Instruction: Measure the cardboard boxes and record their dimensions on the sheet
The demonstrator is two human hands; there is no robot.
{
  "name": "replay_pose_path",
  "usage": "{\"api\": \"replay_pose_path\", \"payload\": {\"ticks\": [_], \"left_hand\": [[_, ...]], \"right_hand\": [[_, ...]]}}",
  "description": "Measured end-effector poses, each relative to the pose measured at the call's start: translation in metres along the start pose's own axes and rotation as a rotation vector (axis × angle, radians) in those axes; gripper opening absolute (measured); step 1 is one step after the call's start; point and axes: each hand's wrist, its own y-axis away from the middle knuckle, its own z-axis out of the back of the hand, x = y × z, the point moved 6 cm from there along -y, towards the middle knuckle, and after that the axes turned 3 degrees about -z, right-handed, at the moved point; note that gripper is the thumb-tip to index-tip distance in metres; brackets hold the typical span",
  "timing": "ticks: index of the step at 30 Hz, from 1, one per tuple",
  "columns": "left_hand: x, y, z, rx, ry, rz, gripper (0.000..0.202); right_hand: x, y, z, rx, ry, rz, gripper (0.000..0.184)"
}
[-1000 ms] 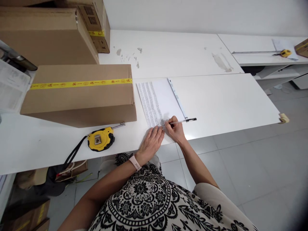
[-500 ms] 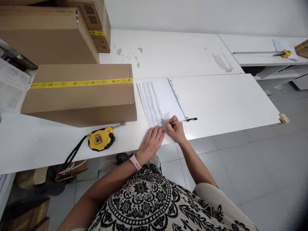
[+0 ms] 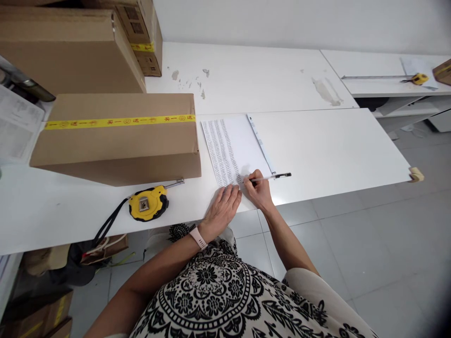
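A white sheet of paper (image 3: 243, 141) lies near the front edge of the white table, with columns of small handwriting on its left part. My left hand (image 3: 223, 206) rests flat on the sheet's lower edge, fingers stretched out. My right hand (image 3: 259, 190) grips a pen (image 3: 278, 176) with a clear barrel and black cap end, its tip at the paper by the rightmost column. A yellow and black tape measure (image 3: 148, 204) sits to the left of my left hand, its metal blade slightly out. Behind it stands a taped cardboard box (image 3: 123, 145).
Larger cardboard boxes (image 3: 70, 51) are stacked at the back left. Another tape measure (image 3: 419, 79) lies far right with its blade extended. The table's right corner carries a corner guard (image 3: 416, 174). Bags and boxes (image 3: 45, 314) are under the table at left.
Almost nothing differs. The pen and my right hand have shifted very slightly to the right; my left hand stays flat on the paper.
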Motion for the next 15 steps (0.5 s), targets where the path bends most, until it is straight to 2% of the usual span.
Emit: {"api": "replay_pose_path", "payload": {"ticks": [6,15], "left_hand": [[0.0006,-0.0002,-0.0022,0.026,0.052,0.008,0.054],[0.0003,-0.0001,0.0004,0.008,-0.018,-0.003,0.052]], "right_hand": [[-0.0007,-0.0004,-0.0001,-0.002,0.004,0.001,0.025],[-0.0015,-0.0002,0.0004,-0.012,0.001,-0.008,0.024]]}}
